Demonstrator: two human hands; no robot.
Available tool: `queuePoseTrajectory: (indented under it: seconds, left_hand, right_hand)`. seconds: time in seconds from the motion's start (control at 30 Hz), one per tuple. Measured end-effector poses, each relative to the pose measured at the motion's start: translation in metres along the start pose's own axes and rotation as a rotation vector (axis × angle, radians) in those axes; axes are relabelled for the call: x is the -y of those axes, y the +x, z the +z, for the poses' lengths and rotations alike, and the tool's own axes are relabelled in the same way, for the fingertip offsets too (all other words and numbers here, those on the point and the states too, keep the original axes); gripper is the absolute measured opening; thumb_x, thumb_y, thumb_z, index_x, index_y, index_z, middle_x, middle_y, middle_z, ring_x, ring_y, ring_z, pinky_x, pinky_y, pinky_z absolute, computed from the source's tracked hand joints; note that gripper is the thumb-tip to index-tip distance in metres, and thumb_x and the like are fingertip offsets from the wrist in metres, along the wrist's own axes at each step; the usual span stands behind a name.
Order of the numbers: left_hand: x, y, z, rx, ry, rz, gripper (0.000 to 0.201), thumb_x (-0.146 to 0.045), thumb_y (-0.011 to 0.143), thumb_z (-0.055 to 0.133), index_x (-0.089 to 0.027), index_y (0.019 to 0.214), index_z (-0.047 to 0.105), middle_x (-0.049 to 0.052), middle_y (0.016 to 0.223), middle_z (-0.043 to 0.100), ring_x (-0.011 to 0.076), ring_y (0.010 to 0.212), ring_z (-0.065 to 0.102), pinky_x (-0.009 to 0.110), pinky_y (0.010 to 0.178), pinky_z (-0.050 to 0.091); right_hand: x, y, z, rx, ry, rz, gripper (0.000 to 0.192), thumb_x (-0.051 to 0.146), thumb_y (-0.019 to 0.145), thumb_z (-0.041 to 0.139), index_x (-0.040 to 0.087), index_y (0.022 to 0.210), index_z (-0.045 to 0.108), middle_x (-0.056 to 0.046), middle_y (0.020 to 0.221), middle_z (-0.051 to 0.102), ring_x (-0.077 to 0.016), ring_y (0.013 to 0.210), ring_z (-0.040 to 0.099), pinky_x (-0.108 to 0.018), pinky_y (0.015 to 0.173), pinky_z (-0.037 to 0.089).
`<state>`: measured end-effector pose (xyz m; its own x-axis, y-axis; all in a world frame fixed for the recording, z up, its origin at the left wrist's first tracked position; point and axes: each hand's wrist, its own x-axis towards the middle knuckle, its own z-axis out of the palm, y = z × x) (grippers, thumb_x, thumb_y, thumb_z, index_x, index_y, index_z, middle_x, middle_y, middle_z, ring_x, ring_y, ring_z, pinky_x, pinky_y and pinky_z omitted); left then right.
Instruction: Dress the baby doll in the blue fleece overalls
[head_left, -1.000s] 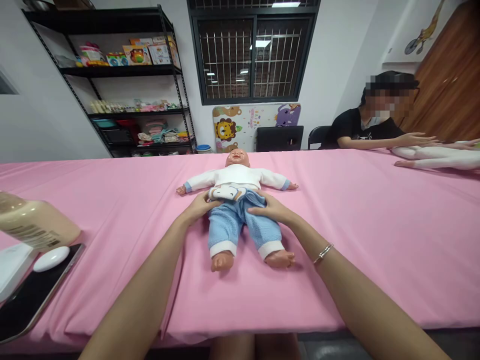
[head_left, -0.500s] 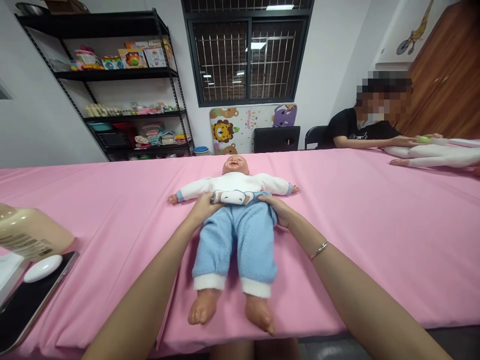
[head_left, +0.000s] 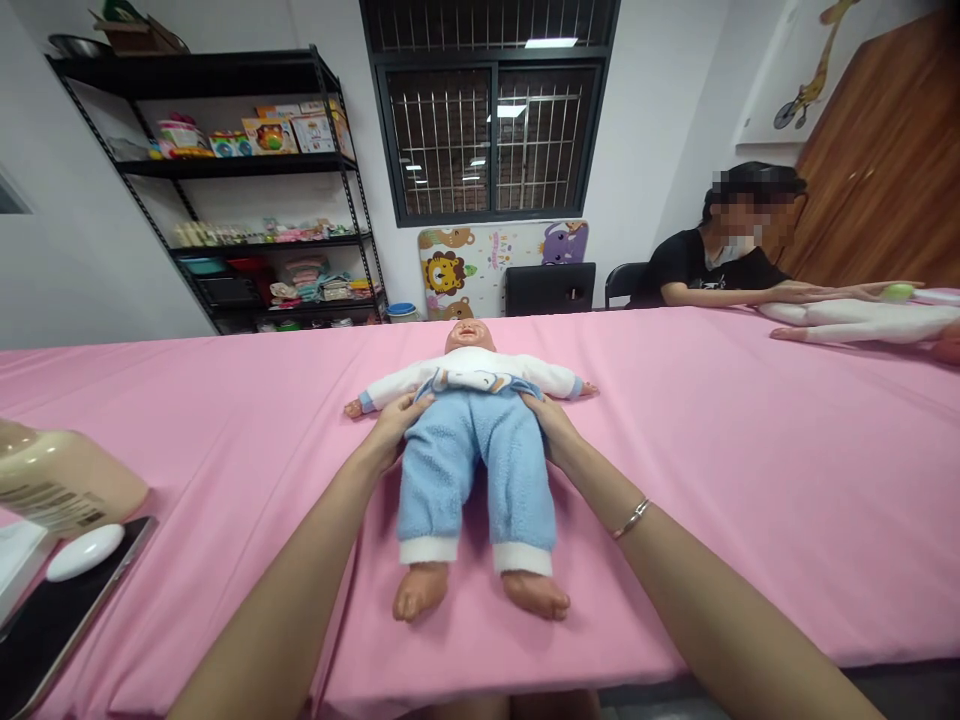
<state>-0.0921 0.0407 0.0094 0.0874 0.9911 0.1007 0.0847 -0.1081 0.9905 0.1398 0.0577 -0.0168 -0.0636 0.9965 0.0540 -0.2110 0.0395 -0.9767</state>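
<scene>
A baby doll (head_left: pixel 470 338) lies on its back with its feet towards me and its arms spread. It wears a white top (head_left: pixel 480 362) with blue cuffs and fluffy light blue trousers (head_left: pixel 472 430) with white ankle bands. At the left side of the waist, my left hand (head_left: pixel 397 425) is closed on the trousers, thumb on top. My right hand (head_left: pixel 551 425) grips them at the opposite hip, its fingers partly hidden under the cloth. The top's hem, printed with an animal face, is bunched just above the waistband.
Pink cloth (head_left: pixel 720 480) covers the table. At the left lie a lotion bottle (head_left: pixel 71 480), a phone (head_left: pixel 82 600) and a white oval object (head_left: pixel 85 553). Across the table at right, a person (head_left: pixel 712 265) handles another doll (head_left: pixel 862 318). Shelves (head_left: pixel 240 165) stand behind.
Both hands have shifted slightly down from the waistband along the trouser sides. The doll's legs have moved a little to the right, and its feet sit higher in view. The camera view has tilted.
</scene>
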Motion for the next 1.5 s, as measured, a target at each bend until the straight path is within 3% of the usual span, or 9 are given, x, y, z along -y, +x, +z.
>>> queuePoseTrajectory:
  seconds: [0.13, 0.37, 0.53, 0.73, 0.97, 1.07, 1.3, 1.4, 1.5]
  left_hand:
    - [-0.004, -0.005, 0.003, 0.059, -0.174, -0.004, 0.042, -0.045, 0.068, 0.065, -0.019, 0.1, 0.058, 0.002, 0.082, 0.062, 0.0136, 0.074, 0.056, 0.024, 0.066, 0.045]
    - [-0.017, -0.009, -0.022, 0.234, 0.109, -0.113, 0.034, -0.044, 0.058, 0.074, -0.013, 0.067, 0.06, -0.002, 0.059, 0.054, 0.0089, 0.053, 0.044, 0.022, 0.05, 0.032]
    - [-0.012, -0.005, -0.026, 0.008, 0.153, 0.032, 0.036, -0.049, 0.066, 0.066, -0.014, 0.074, 0.06, -0.004, 0.061, 0.053, 0.0086, 0.054, 0.045, 0.021, 0.051, 0.033]
    - [-0.005, 0.001, -0.008, -0.038, 0.312, 0.167, 0.042, -0.049, 0.077, 0.053, -0.015, 0.101, 0.057, 0.004, 0.101, 0.061, 0.0178, 0.093, 0.054, 0.027, 0.08, 0.042]
    - [-0.011, -0.007, -0.015, 0.21, 0.186, -0.07, 0.05, -0.048, 0.07, 0.059, -0.014, 0.108, 0.059, 0.008, 0.106, 0.063, 0.0247, 0.102, 0.054, 0.037, 0.089, 0.042]
    - [-0.014, -0.012, -0.017, 0.258, 0.105, -0.153, 0.047, -0.045, 0.067, 0.064, -0.016, 0.105, 0.062, 0.008, 0.106, 0.065, 0.0232, 0.101, 0.055, 0.033, 0.088, 0.043]
    - [-0.008, -0.026, -0.015, 0.352, 0.279, -0.361, 0.028, -0.044, 0.062, 0.066, -0.016, 0.064, 0.063, 0.002, 0.059, 0.061, 0.0178, 0.06, 0.055, 0.027, 0.053, 0.043]
    - [-0.003, -0.023, -0.019, 0.257, 0.363, -0.192, 0.03, -0.045, 0.067, 0.059, -0.016, 0.063, 0.059, 0.0, 0.057, 0.057, 0.0137, 0.053, 0.05, 0.024, 0.049, 0.038]
    - [0.004, -0.015, -0.024, -0.024, 0.401, -0.028, 0.028, -0.044, 0.074, 0.051, -0.016, 0.078, 0.054, -0.002, 0.061, 0.057, 0.0117, 0.05, 0.05, 0.022, 0.047, 0.036]
  right_hand:
    - [0.005, 0.0, -0.002, 0.126, 0.038, 0.065, 0.051, 0.049, 0.079, 0.047, 0.013, 0.115, 0.051, -0.014, 0.107, 0.063, -0.0248, 0.102, 0.056, -0.033, 0.081, 0.049]
    - [0.003, 0.003, -0.021, 0.156, 0.136, 0.161, 0.031, 0.035, 0.07, 0.056, 0.015, 0.094, 0.059, -0.006, 0.081, 0.064, -0.0198, 0.081, 0.057, -0.03, 0.075, 0.046]
    - [0.002, 0.009, -0.028, 0.046, -0.076, -0.027, 0.025, 0.037, 0.058, 0.068, 0.018, 0.065, 0.054, 0.004, 0.057, 0.048, -0.0104, 0.056, 0.041, -0.024, 0.058, 0.036]
    - [0.007, 0.006, -0.013, 0.066, -0.288, -0.265, 0.038, 0.054, 0.075, 0.05, 0.019, 0.084, 0.057, 0.001, 0.08, 0.058, -0.0135, 0.074, 0.049, -0.026, 0.07, 0.039]
    - [0.006, 0.003, -0.018, 0.319, -0.05, 0.021, 0.034, 0.048, 0.068, 0.064, 0.017, 0.085, 0.063, -0.001, 0.082, 0.065, -0.0156, 0.08, 0.057, -0.028, 0.077, 0.043]
    - [0.002, 0.006, -0.024, 0.258, 0.142, 0.12, 0.031, 0.04, 0.062, 0.072, 0.019, 0.083, 0.064, -0.001, 0.083, 0.068, -0.0154, 0.08, 0.059, -0.027, 0.079, 0.045]
    - [0.0, 0.012, -0.025, 0.207, 0.209, 0.206, 0.026, 0.039, 0.059, 0.074, 0.02, 0.075, 0.065, -0.001, 0.077, 0.067, -0.0129, 0.069, 0.059, -0.026, 0.07, 0.046]
    - [-0.002, 0.012, -0.022, 0.165, 0.112, 0.124, 0.032, 0.039, 0.055, 0.077, 0.018, 0.075, 0.064, 0.001, 0.071, 0.066, -0.0108, 0.063, 0.057, -0.024, 0.063, 0.043]
    - [-0.003, 0.012, -0.021, 0.041, 0.014, 0.01, 0.035, 0.042, 0.053, 0.077, 0.016, 0.071, 0.062, 0.002, 0.064, 0.064, -0.0101, 0.059, 0.055, -0.024, 0.06, 0.04]
